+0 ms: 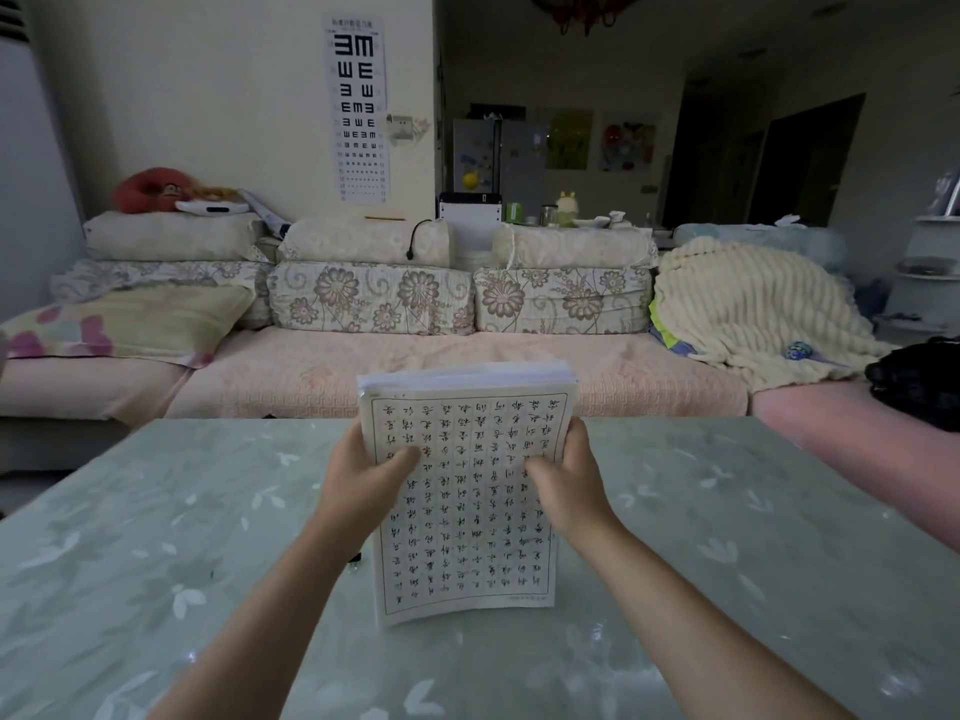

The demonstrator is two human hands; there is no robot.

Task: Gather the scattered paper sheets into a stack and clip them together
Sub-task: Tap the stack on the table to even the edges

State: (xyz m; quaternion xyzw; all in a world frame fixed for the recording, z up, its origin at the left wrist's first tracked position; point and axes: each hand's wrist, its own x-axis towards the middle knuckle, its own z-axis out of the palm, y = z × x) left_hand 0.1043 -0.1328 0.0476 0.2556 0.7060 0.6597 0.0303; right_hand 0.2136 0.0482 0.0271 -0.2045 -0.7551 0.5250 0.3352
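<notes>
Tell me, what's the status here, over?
Left hand and right hand grip the stack by its sides. Stack stood on edge on the table, not yet clipped. Nothing seen in the way.

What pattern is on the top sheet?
Top sheet: a grid of handwritten black characters on white; head view.

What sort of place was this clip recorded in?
Most likely a home living room: a sofa with floral cushions runs behind the table, an eye chart hangs on the wall, and a fridge stands beyond. The left hand and right hand hold the paper stack.
</notes>
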